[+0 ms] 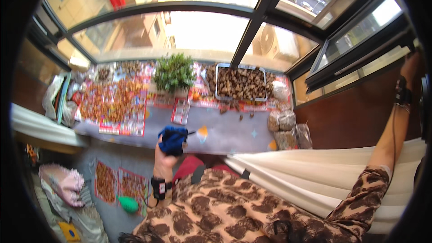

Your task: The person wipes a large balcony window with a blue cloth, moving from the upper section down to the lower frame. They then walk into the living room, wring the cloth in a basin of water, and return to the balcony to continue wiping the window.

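Plant (174,72): one, bushy, green, standing near the window on the ledge; landmark for the places below.
Left hand (165,159): on the person's side of the plant, raised, gripping a bunched cloth; fingers mostly hidden behind the fabric.
Blue cloth (173,140): one, dark blue, in the left hand, between the plant and the person's body; a thin dark end sticks out rightward.
Right hand (410,66): far right of the plant, arm outstretched, beside the frame of the tilted window sash (360,38); whether it grips or lies open, cannot tell.
Wrist straps (159,188): two, black, one per arm.
Tray (218,84): one, pale-rimmed, right of the plant, heaped with brown chunks (243,83).
Orange-brown pieces (110,101): many, spread over printed sheets (137,128), left of the plant.
Grey cover (229,130): one, patterned, on the ledge, on the person's side of the plant.
Filled bags (283,129): several, clear plastic, well right of the plant, beyond the tray.
Curtain (310,175): cream, right of the plant and nearer the person.
Green bulb-shaped item (128,204): one, lower down, left of the plant.
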`<state>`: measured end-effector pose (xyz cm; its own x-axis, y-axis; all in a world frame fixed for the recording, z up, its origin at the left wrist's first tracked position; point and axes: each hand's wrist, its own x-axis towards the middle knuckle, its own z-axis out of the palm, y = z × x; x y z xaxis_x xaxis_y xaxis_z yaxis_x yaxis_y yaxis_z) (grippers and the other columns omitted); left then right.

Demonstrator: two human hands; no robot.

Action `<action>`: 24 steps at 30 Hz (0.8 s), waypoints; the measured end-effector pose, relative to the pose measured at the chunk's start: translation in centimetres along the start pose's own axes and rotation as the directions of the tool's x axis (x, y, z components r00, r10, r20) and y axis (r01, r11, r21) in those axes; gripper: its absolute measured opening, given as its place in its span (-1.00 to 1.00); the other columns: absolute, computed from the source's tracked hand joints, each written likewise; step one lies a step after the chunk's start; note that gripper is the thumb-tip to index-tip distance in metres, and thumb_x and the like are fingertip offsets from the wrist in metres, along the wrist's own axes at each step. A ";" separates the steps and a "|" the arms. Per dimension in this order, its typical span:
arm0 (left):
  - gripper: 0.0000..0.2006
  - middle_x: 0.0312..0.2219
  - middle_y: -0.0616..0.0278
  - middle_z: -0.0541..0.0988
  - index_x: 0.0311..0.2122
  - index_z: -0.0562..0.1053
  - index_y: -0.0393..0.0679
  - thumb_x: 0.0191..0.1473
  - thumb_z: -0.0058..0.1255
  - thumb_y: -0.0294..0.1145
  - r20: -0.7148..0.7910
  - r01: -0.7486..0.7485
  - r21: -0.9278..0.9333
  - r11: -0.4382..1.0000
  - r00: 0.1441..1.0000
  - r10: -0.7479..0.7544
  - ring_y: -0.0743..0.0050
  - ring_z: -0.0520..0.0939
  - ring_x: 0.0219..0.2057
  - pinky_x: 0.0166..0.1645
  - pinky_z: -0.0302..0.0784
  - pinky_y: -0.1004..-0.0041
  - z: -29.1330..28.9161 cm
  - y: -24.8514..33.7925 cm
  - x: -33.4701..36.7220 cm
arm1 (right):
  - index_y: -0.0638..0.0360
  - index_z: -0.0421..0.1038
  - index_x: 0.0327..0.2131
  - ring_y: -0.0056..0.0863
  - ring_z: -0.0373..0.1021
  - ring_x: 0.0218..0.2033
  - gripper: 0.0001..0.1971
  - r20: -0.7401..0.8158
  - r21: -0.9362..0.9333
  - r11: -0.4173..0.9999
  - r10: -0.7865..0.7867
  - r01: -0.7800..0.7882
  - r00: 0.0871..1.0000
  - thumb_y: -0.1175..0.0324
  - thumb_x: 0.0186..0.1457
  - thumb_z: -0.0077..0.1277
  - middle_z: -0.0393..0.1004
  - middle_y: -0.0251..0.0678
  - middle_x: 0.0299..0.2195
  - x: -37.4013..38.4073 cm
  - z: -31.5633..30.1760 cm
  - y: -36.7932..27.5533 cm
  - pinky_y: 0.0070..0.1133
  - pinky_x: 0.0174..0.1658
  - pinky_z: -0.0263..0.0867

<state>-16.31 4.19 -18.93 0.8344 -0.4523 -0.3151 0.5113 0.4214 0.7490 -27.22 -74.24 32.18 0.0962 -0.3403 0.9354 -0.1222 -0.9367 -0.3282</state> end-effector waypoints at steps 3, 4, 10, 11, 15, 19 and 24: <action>-0.67 -0.06 -0.01 0.61 -0.11 0.52 -0.14 0.25 -0.20 -0.19 0.232 0.344 -0.601 0.721 0.939 -0.254 0.15 0.62 -0.07 -0.08 0.56 0.19 2.1 0.2 -0.4 | 0.32 0.23 0.19 -0.20 0.28 0.16 -0.51 -0.288 0.062 0.994 0.105 -0.090 0.952 0.14 0.36 -0.15 0.31 0.02 0.15 -7.3 -0.3 -3.6 -0.38 0.24 0.18; -0.67 -0.05 -0.03 0.60 -0.10 0.52 -0.12 0.25 -0.20 -0.17 0.207 0.326 -0.561 0.761 0.945 -0.253 0.08 0.61 -0.05 -0.08 0.54 0.14 2.7 0.1 -0.6 | 0.33 0.22 0.20 -0.23 0.26 0.17 -0.51 -0.317 0.138 0.984 0.155 -0.116 0.936 0.16 0.36 -0.14 0.27 0.00 0.18 -10.8 0.0 -5.7 -0.39 0.25 0.17; -0.69 -0.04 -0.06 0.58 -0.11 0.54 -0.07 0.26 -0.17 -0.16 0.212 0.452 -0.477 0.754 0.892 -0.400 0.02 0.57 -0.12 -0.21 0.52 0.15 3.7 1.8 1.5 | 0.32 0.15 0.21 -0.31 0.16 0.28 -0.52 0.085 0.359 0.904 0.214 -0.230 0.973 0.42 0.27 -0.01 0.23 -0.09 0.22 -32.1 0.3 -23.2 -0.34 0.34 0.03; -0.69 -0.02 -0.06 0.58 -0.09 0.53 -0.07 0.24 -0.15 -0.15 0.311 0.504 -0.479 0.719 0.863 -0.398 -0.05 0.57 -0.05 -0.12 0.51 0.04 3.5 2.6 2.4 | 0.31 0.18 0.19 -0.30 0.15 0.27 -0.51 0.169 0.311 0.932 0.140 -0.188 0.976 0.46 0.23 0.03 0.22 -0.10 0.21 -33.9 -0.7 -26.5 -0.32 0.34 0.02; -0.68 0.01 -0.08 0.56 -0.05 0.51 -0.08 0.23 -0.13 -0.15 0.380 0.555 -0.335 0.761 0.819 -0.430 -0.11 0.55 0.03 -0.04 0.51 -0.03 3.8 5.0 5.7 | 0.28 0.19 0.20 -0.15 0.10 0.30 -0.36 0.239 0.211 0.963 -0.215 0.165 0.947 0.19 0.15 0.19 0.19 -0.02 0.21 -33.7 -5.2 -34.5 -0.25 0.34 0.01; -0.68 -0.01 -0.03 0.57 -0.05 0.52 -0.08 0.26 -0.14 -0.16 0.568 0.723 -0.288 0.627 0.657 -0.497 -0.06 0.56 0.01 -0.02 0.54 0.01 3.9 7.2 7.4 | 0.25 0.10 0.27 -0.04 0.03 0.33 -0.26 -0.064 0.188 0.907 -0.371 0.377 0.926 0.02 0.17 0.11 0.08 0.04 0.29 -31.4 -9.1 -40.8 -0.09 0.33 -0.03; -0.70 -0.03 -0.01 0.58 -0.09 0.53 -0.09 0.28 -0.15 -0.16 0.570 0.808 -0.060 0.586 0.510 -0.644 -0.03 0.57 -0.01 0.00 0.56 0.04 4.5 6.7 8.7 | 0.23 0.10 0.27 -0.04 0.04 0.32 -0.25 0.044 -0.122 0.836 -0.533 0.534 0.845 0.02 0.15 0.13 0.08 0.02 0.28 -30.3 -12.7 -46.1 -0.07 0.33 -0.03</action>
<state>-6.51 -0.49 -14.00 -0.0216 -0.9501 -0.3111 0.9862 -0.0714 0.1496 -37.09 -19.69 20.69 0.1904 0.2084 0.9593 -0.1716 -0.9551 0.2415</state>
